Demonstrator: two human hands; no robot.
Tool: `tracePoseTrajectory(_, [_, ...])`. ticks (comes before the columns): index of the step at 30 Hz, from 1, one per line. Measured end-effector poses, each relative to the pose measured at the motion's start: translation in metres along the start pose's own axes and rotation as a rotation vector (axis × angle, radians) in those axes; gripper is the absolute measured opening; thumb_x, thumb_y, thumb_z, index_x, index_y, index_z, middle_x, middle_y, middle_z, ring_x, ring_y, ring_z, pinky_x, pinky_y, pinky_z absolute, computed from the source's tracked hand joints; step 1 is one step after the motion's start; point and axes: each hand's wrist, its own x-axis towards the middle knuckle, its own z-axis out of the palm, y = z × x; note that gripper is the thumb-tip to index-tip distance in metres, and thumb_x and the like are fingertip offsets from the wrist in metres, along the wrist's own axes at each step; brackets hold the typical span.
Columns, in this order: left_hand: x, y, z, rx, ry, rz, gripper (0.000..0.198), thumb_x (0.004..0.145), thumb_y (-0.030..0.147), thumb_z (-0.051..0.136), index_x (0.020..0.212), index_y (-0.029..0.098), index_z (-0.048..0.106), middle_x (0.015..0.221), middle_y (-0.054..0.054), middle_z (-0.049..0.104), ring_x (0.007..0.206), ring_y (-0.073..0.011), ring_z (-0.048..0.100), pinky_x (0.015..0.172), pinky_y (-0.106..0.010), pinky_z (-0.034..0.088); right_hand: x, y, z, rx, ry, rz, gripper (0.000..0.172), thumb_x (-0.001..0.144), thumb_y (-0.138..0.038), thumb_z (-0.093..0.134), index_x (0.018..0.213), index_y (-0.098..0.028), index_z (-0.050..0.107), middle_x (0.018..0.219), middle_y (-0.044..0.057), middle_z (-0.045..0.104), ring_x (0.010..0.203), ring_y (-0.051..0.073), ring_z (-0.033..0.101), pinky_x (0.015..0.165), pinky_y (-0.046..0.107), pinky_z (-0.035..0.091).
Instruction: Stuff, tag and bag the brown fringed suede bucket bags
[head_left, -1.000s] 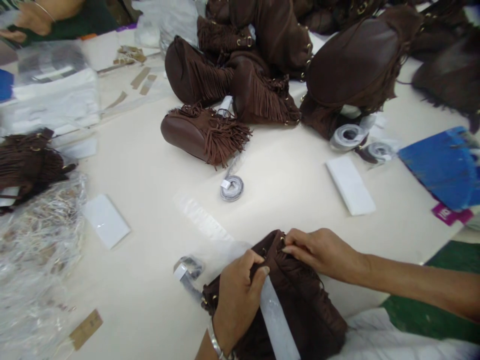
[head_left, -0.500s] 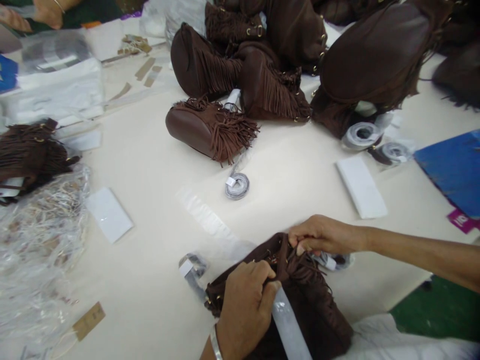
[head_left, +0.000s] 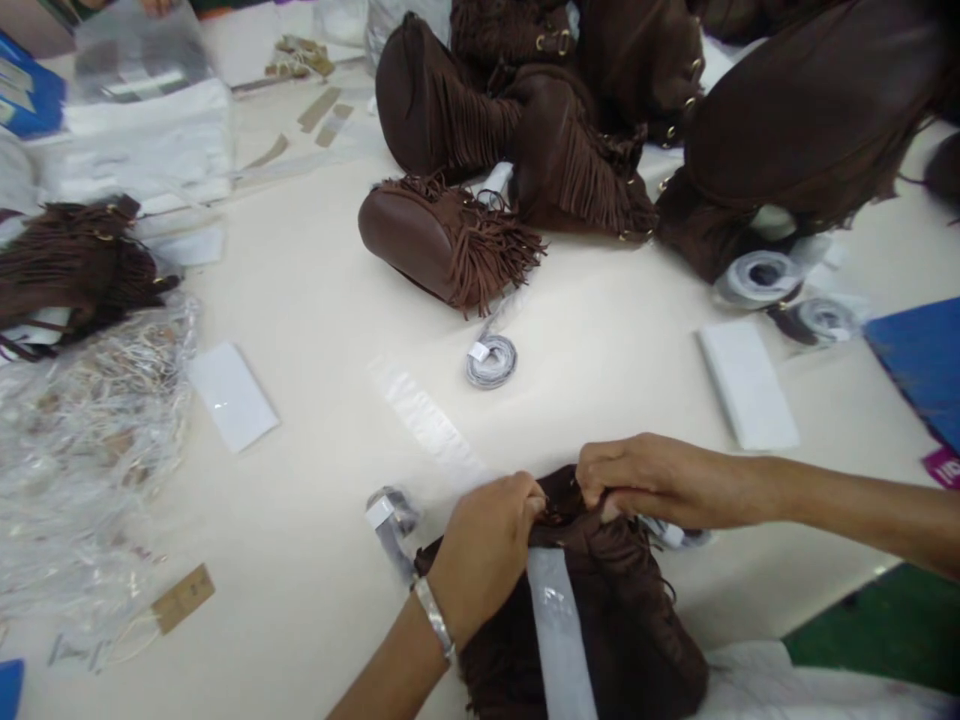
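Tabletop (head_left: 315, 420) below, both hands (head_left: 487, 545) (head_left: 667, 482) pinch the brown bag (head_left: 630, 620) at its opening, the left now level with the right.

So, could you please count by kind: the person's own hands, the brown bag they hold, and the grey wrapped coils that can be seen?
Own hands: 2 (left hand, right hand)
Brown bag held: 1
Grey wrapped coils: 5, one partly hidden below the right hand
Total: 8
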Motion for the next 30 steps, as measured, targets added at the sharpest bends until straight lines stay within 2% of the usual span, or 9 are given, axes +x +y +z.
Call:
tracePoseTrajectory(3, [0.024,-0.002,0.003,0.112,-0.027,0.135,0.018,0.093,0.02,0.048,0.099,0.024,0.064,0.089,-0.003,0.067,0.083,-0.0184,0.061,0.076,-0.029,0.044,-0.005,0.005,0.006,0.06,0.043,-0.034,0.026,0.1,-0.031,0.041,0.1,-0.018,0.064,0.103,0.009,0.058,0.092,0.016,0.057,0.082,0.029,0.044])
tracePoseTrajectory(6, [0.044,-0.005,0.01,0.089,-0.069,0.221,0.012,0.084,0.019,0.058,0.091,0.023,0.067,0.082,-0.001,0.065,0.078,-0.0174,0.06,0.071,-0.027,0.043,-0.011,0.009,0.011,0.075,0.095,-0.026,0.025,0.1,-0.032,0.044,0.1,-0.017,0.065,0.106,0.01,0.056,0.094,0.016,0.056,0.083,0.029,0.045])
tracePoseTrajectory(8, [0.052,-0.01,0.014,-0.026,-0.114,0.198,0.007,0.081,0.02,0.062,0.084,0.022,0.068,0.069,0.003,0.061,0.067,-0.0144,0.056,0.063,-0.025,0.04,-0.014,0.01,0.014,0.081,0.132,-0.019,0.023,0.099,-0.03,0.046,0.1,-0.017,0.065,0.108,0.01,0.054,0.097,0.017,0.055,0.084,0.029,0.045])
tracePoseTrajectory(13, [0.059,-0.021,0.025,-0.361,-0.172,0.097,0.015,0.079,0.023,0.062,0.093,0.023,0.068,0.06,0.008,0.05,0.056,-0.0092,0.047,0.052,-0.021,0.032,-0.014,0.014,0.024,0.121,0.246,-0.016,0.017,0.097,-0.027,0.05,0.099,-0.017,0.064,0.11,0.01,0.052,0.102,0.018,0.053,0.09,0.033,0.044])
tracePoseTrajectory(18, [0.06,-0.015,0.025,-0.168,-0.077,0.12,0.007,0.081,0.028,0.062,0.082,0.022,0.066,0.064,0.005,0.058,0.06,-0.0116,0.053,0.055,-0.023,0.032,-0.009,0.013,0.035,0.14,0.353,-0.017,0.016,0.097,-0.029,0.051,0.096,-0.018,0.063,0.107,0.009,0.052,0.101,0.018,0.054,0.088,0.032,0.045])
tracePoseTrajectory(20, [0.059,-0.012,0.022,-0.039,-0.06,0.204,0.008,0.084,0.026,0.058,0.081,0.022,0.064,0.07,0.003,0.063,0.066,-0.0136,0.057,0.059,-0.024,0.034,-0.011,0.01,0.032,0.112,0.31,-0.008,0.018,0.098,-0.029,0.049,0.097,-0.018,0.063,0.108,0.01,0.054,0.1,0.018,0.055,0.087,0.031,0.046])
tracePoseTrajectory(24, [0.057,-0.008,0.016,0.183,-0.097,0.368,0.006,0.084,0.021,0.056,0.086,0.022,0.061,0.082,0.001,0.067,0.077,-0.0166,0.061,0.065,-0.025,0.039,-0.023,0.003,0.012,-0.009,0.102,0.001,0.017,0.098,-0.026,0.046,0.1,-0.019,0.061,0.105,0.01,0.058,0.095,0.017,0.057,0.084,0.029,0.045])
tracePoseTrajectory(27, [0.058,-0.005,0.013,0.313,-0.156,0.404,0.009,0.085,0.021,0.053,0.09,0.022,0.06,0.089,-0.001,0.068,0.08,-0.0182,0.063,0.066,-0.027,0.042,-0.029,-0.003,-0.001,-0.113,-0.002,0.013,0.018,0.098,-0.025,0.044,0.1,-0.02,0.061,0.101,0.009,0.061,0.092,0.018,0.057,0.081,0.03,0.044])
tracePoseTrajectory(30, [0.058,-0.005,0.008,0.366,-0.202,0.397,0.009,0.087,0.021,0.052,0.092,0.023,0.059,0.09,0.0,0.068,0.082,-0.0183,0.063,0.067,-0.027,0.044,-0.027,-0.008,-0.005,-0.159,-0.04,0.007,0.02,0.098,-0.024,0.041,0.099,-0.02,0.06,0.097,0.008,0.061,0.09,0.019,0.058,0.078,0.03,0.044])
